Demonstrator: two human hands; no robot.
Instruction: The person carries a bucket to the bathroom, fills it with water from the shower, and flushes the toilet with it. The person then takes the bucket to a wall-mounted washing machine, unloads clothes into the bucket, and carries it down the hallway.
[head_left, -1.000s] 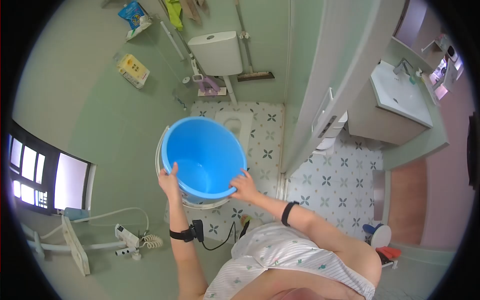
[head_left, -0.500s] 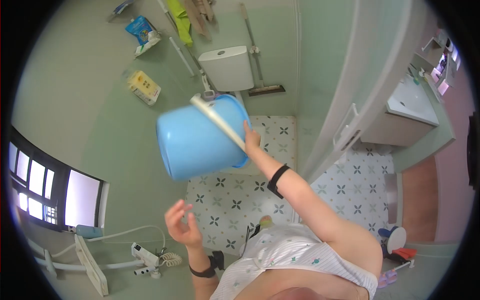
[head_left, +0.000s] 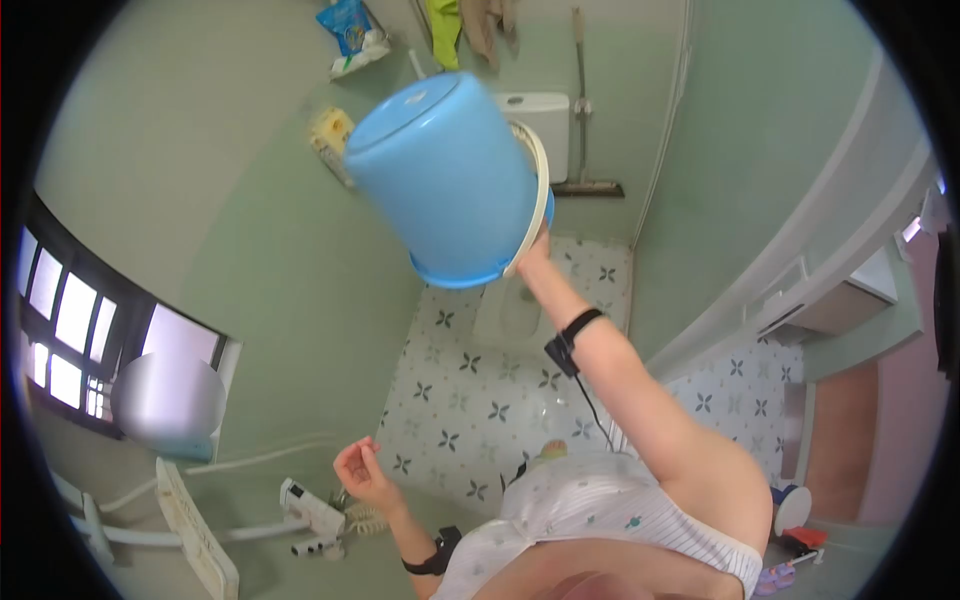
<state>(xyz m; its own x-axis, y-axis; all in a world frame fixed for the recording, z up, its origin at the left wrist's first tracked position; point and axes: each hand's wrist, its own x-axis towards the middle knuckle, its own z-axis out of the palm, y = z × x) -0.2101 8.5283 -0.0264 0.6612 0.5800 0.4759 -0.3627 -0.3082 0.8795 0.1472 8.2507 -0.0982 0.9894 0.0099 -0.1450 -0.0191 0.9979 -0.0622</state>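
A light blue plastic bucket (head_left: pixel 445 185) with a white handle (head_left: pixel 541 165) is held up in the air, tipped over, its base toward the upper left and its rim facing down to the right. My right hand (head_left: pixel 537 252) grips it at the rim, beside the handle; most of those fingers are hidden behind the bucket. My left hand (head_left: pixel 367 478) is lower and to the left, empty, its fingers loosely curled and apart from the bucket. A white shower control (head_left: pixel 312 508) is nearest to it.
Behind the bucket are a white toilet cistern (head_left: pixel 540 130) and a floor squeegee (head_left: pixel 588 188) leaning on the wall. A squat toilet (head_left: pixel 507 312) lies in the patterned tile floor (head_left: pixel 470 400). A sliding door (head_left: pixel 790 270) stands at right. A white grab rail (head_left: pixel 195 535) and barred window are at left.
The bucket has risen and tipped further, its base swinging up and its opening turning downward. My left hand has dropped slightly and its fingers have curled in more. The camera view has shifted.
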